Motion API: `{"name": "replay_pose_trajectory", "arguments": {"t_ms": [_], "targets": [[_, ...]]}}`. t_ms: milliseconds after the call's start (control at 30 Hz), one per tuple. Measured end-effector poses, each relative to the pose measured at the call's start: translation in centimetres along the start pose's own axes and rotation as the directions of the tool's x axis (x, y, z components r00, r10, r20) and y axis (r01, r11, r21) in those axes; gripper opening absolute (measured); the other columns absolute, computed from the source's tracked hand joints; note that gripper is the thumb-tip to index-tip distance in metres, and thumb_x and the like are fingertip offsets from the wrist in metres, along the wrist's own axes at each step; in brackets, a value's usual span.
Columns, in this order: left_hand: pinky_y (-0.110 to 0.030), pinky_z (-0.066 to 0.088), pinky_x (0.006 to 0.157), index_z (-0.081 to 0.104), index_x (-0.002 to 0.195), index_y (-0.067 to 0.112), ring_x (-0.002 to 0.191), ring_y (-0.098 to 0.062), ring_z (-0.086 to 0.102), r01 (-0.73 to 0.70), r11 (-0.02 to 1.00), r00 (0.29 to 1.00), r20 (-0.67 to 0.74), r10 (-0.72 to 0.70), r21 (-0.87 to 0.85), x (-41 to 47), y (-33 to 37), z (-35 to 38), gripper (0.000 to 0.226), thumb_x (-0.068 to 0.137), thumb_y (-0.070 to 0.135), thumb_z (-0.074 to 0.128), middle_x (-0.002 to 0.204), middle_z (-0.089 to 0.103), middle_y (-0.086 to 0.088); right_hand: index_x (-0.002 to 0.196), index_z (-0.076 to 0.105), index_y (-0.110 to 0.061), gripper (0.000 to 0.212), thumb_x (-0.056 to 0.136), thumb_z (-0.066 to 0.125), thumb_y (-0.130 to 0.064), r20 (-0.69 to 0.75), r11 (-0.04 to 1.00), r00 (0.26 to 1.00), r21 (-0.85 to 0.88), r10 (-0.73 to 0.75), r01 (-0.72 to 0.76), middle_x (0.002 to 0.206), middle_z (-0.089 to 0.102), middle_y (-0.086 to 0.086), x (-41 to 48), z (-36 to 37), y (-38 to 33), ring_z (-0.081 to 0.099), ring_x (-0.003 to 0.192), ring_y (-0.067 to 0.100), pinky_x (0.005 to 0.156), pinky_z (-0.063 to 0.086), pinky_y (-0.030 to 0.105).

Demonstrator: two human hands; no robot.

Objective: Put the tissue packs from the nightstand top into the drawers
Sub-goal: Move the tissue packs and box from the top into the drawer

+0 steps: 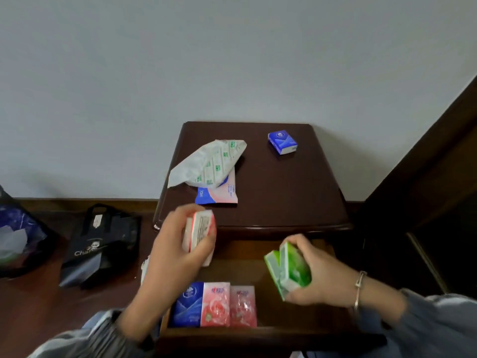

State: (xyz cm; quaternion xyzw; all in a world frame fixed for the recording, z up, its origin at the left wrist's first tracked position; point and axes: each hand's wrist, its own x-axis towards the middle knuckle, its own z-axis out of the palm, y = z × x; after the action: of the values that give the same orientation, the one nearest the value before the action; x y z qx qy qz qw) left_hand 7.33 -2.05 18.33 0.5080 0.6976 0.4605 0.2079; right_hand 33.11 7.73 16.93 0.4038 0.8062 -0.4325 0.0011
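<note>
Pink-white tissue packs (200, 228) are clasped in the left hand (175, 251) grip and glossy green packs (289, 272) in the right hand (317, 275) grip, above the open drawer (296, 316). There a mountain-print blue pack (187, 304) and two rose-print pink packs (215, 303) are stood. A boxy blue pack (282, 142) and a crinkled green-print wrapper (211, 162) are seen on the nightstand top (296, 189). "Cha" is legible on a black bag (100, 244).

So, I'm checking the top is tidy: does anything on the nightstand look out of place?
Yes: a crumpled white-and-green wrapper lies askew over the pink-and-blue pack, partly covering it, near the left edge of the nightstand.
</note>
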Motion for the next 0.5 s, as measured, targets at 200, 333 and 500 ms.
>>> {"name": "replay_pose_trajectory", "arguments": {"t_ms": [200,333,500], "targets": [[-0.016,0.050,0.064,0.050,0.104,0.043,0.085,0.005,0.058,0.140,0.989,0.990,0.030,-0.141,0.048,-4.5,-4.0,3.2,0.030,0.080,0.034,0.067,0.098,0.056,0.012,0.113,0.026,-0.033,0.075,0.057,0.075,-0.051,-0.029,0.983,0.996,-0.159,0.089,-0.092,0.097,0.049,-0.011,1.9,6.3,3.7,0.052,0.080,0.004,0.062,0.042,0.014],[-0.007,0.040,0.058,0.048,0.105,0.041,0.088,0.012,0.051,0.124,0.979,0.992,0.012,-0.127,0.160,-5.4,-4.6,4.5,0.032,0.079,0.035,0.065,0.099,0.049,0.015,0.121,0.029,-0.020,0.079,0.064,0.079,-0.041,0.021,0.972,0.997,-0.222,0.080,-0.074,0.106,0.042,-0.004,3.2,8.4,4.8,0.048,0.088,0.011,0.069,0.038,0.020],[-0.004,0.039,0.060,0.044,0.107,0.043,0.092,0.013,0.048,0.100,0.978,0.994,0.017,-0.104,0.185,-6.1,-5.3,5.5,0.037,0.079,0.031,0.065,0.103,0.045,0.015,0.122,0.030,-0.024,0.087,0.057,0.083,-0.049,0.078,0.986,0.995,-0.157,0.068,-0.055,0.112,0.042,-0.008,3.1,7.5,5.5,0.048,0.097,0.008,0.076,0.039,0.018]]}}
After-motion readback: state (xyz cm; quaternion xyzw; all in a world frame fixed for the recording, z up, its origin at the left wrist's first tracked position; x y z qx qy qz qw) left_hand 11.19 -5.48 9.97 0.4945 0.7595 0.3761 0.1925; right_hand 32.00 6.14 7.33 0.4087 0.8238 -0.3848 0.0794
